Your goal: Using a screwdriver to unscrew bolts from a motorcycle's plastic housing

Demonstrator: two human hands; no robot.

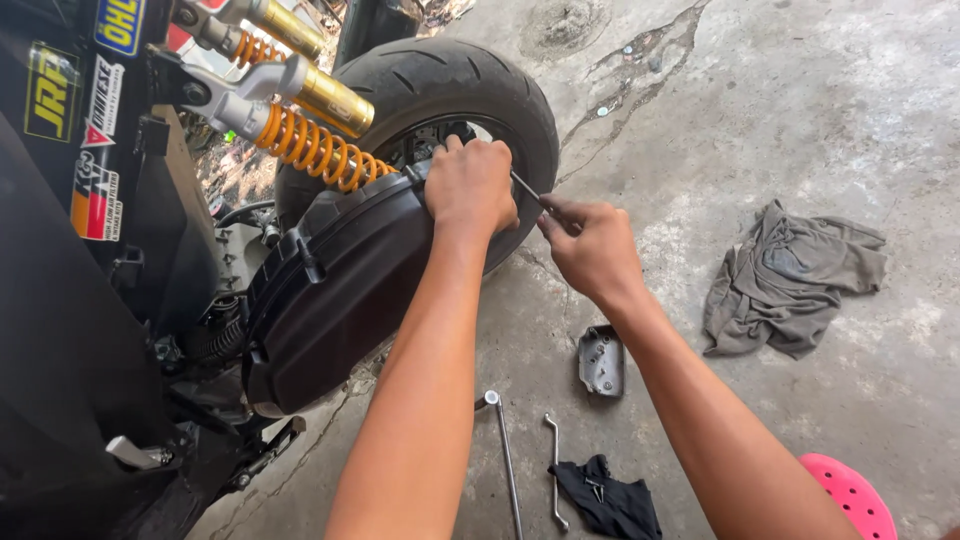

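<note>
**Inspector:** Start nearest the camera. What lies on the concrete floor [800, 120]?

**Onlooker:** A pink stool [852, 495] at the bottom right corner. Beside it a black cloth [610, 500], a bent metal rod [555, 480] and a long T-handle wrench [505, 460]. Just beyond, a small grey metal bracket [601, 360]. A grey rag [790, 275] sits well apart, toward the right.

**Inspector:** And the hands?

**Onlooker:** The right hand [595, 250] is closed around a thin tool [527, 188], its tip aimed at the left hand. The left hand [470, 185] is clamped over the top edge of the black transmission cover [340, 280], fingers curled over it; what they grip behind, I cannot tell.

**Inspector:** Where does the cover sit?

**Onlooker:** On the scooter, in front of the rear tyre [450, 80], below the orange shock spring [315, 145].

**Inspector:** Step in hand?

**Onlooker:** By my judgement, working a fastener at the cover's rear end. Next calls for the tool seated squarely, cover held steady.
</note>
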